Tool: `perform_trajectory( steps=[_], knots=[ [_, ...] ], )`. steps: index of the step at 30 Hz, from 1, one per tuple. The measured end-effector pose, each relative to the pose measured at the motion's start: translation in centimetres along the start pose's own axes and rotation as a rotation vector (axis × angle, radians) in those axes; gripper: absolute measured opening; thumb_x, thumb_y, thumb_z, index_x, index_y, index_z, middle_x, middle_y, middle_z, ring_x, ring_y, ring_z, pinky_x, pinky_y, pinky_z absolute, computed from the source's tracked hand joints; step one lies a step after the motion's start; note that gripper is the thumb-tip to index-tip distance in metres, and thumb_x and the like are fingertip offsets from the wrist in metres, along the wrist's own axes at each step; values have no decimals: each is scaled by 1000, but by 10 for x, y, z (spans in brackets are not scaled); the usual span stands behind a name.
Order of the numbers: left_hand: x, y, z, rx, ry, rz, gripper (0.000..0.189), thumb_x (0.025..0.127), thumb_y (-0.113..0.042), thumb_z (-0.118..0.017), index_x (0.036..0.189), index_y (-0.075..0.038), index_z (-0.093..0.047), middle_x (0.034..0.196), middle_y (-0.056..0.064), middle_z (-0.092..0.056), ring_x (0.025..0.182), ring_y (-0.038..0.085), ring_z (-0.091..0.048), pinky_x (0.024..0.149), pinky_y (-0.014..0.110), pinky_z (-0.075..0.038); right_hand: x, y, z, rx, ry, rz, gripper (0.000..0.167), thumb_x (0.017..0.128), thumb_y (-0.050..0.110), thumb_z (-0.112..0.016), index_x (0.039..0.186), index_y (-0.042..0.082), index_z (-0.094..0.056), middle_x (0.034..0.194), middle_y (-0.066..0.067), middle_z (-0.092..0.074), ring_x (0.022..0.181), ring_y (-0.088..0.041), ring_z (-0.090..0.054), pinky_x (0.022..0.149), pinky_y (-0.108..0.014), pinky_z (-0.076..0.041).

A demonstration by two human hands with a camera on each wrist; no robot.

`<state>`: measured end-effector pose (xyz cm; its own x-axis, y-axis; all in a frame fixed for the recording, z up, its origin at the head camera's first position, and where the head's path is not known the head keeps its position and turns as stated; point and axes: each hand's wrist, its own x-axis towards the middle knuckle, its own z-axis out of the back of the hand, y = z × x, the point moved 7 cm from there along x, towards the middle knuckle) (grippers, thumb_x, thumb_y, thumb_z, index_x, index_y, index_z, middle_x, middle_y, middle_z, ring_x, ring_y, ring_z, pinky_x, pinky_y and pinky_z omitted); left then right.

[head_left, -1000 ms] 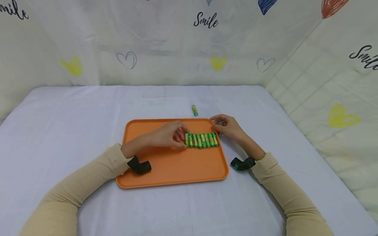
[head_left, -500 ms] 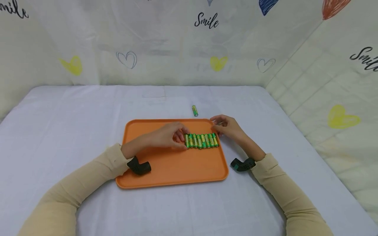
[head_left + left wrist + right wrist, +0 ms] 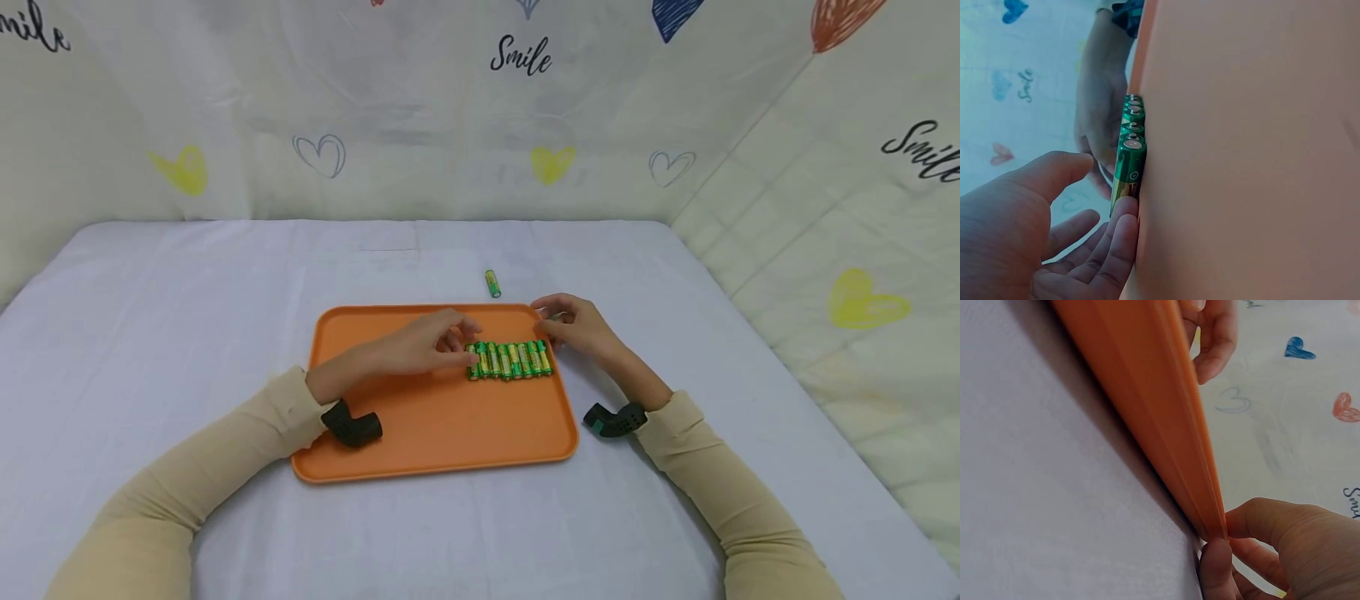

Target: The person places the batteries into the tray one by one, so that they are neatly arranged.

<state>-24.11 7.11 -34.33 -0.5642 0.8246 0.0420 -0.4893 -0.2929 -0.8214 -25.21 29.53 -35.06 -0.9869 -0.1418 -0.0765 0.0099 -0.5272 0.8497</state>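
Several green-and-yellow batteries (image 3: 514, 361) lie side by side in a row on an orange tray (image 3: 435, 433), up against its right rim. My left hand (image 3: 431, 342) is at the row's left end, thumb spread away from the fingers. In the left wrist view its fingertips reach the lower end of the nearest battery (image 3: 1129, 164), while the thumb is raised clear of it. My right hand (image 3: 585, 329) holds the tray's far right corner, and the right wrist view has thumb and finger on either side of the tray's edge (image 3: 1213, 512).
One more battery (image 3: 492, 283) lies on the white tablecloth (image 3: 225, 275) just beyond the tray's far rim. Behind the table hangs a pale sheet (image 3: 420, 100) printed with hearts and words. A dark wrist device (image 3: 352, 425) overhangs the tray's left part.
My left thumb has shifted from the near end of the leftmost battery to over it, and the fingers have spread a little. My right hand stays at the tray corner.
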Motion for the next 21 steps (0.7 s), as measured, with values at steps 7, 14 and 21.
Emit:
perform_trajectory(
  steps=[7, 14, 21],
  knots=[
    [4, 2, 2, 19, -13, -8, 43, 97, -24, -62, 133, -3, -52, 127, 9, -55, 104, 17, -59, 90, 30, -50, 0, 0, 2, 10, 0, -3, 37, 94, 13, -63, 129, 2, -58, 108, -14, -58, 71, -10, -55, 60, -24, -49],
    [9, 2, 4, 3, -31, -33, 41, 98, -21, -60, 134, -2, -52, 122, 11, -57, 96, 18, -62, 80, 31, -53, 0, 1, 2, 11, 2, -18, 38, 94, 14, -63, 130, 1, -58, 110, -15, -58, 71, -10, -54, 60, -23, -49],
    [14, 4, 8, 20, -77, -56, 37, 99, -19, -60, 131, -2, -55, 118, 9, -58, 90, 16, -61, 78, 30, -52, 1, -1, 1, 14, 3, -32, 37, 94, 14, -63, 129, 2, -58, 110, -15, -58, 69, -10, -53, 60, -23, -48]
  ],
)
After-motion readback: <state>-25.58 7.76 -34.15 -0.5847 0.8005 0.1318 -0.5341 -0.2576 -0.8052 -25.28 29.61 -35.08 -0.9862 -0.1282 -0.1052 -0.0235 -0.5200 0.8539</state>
